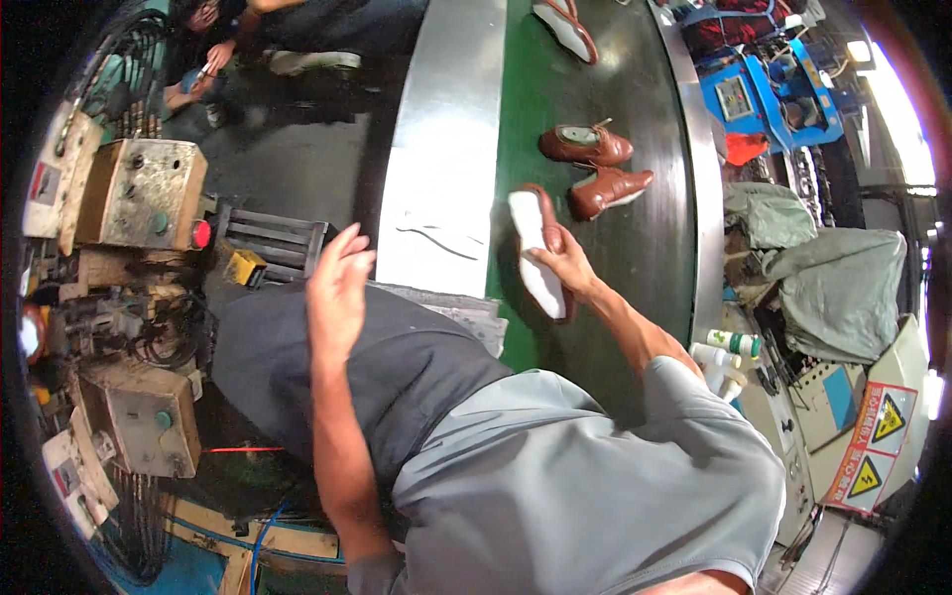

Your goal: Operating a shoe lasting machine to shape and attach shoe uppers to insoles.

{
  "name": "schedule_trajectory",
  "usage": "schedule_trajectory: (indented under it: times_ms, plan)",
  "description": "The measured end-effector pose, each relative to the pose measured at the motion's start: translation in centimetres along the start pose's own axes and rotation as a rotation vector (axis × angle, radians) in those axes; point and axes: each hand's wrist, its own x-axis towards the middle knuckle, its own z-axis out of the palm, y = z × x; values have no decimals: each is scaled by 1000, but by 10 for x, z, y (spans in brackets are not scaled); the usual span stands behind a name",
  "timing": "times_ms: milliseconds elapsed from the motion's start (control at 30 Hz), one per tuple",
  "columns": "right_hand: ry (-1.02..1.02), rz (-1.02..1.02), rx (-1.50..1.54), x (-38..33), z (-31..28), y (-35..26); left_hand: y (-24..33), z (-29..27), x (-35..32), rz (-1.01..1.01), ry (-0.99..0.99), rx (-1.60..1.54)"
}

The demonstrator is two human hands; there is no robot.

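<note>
My right hand (pixel 567 262) grips a brown leather shoe (pixel 526 213) over the conveyor belt. Its white sole faces up, with my thumb pressed against the sole. Above my lap, to the left of the metal ledge (pixel 451 109), my left hand (pixel 339 283) is raised with fingers stretched out and nothing in it. Just beyond the held shoe, two brown lace-up shoes lie on the belt: one shoe (pixel 585 146) farther off, the other shoe (pixel 612 190) nearer. At the far end another brown shoe (pixel 570 30) shows its pale sole.
The dark green conveyor belt (pixel 645 258) runs away from me. Machine boxes with buttons (pixel 144 193) stand on the left. Bottles (pixel 729 344), a cloth-covered machine (pixel 838 293) and a blue frame (pixel 764 99) are on the right. A co-worker's hand (pixel 218 57) shows at the far left.
</note>
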Motion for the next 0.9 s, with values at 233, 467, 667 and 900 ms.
schedule_trajectory:
  times_ms: [233, 467, 667, 900]
  plan:
    - [-546, -408, -12, -37, 171, -240, 23, -37, 24, 239, 405, 85]
    - [-1037, -428, -19, -101, 266, -267, 31, -118, -103, 252, 893, 340]
    - [-871, -996, -320, -125, 303, -299, 30, -137, -145, 90, 952, 446]
    - [-967, -1011, -155, -106, 315, -332, 27, -137, -140, 33, 823, 243]
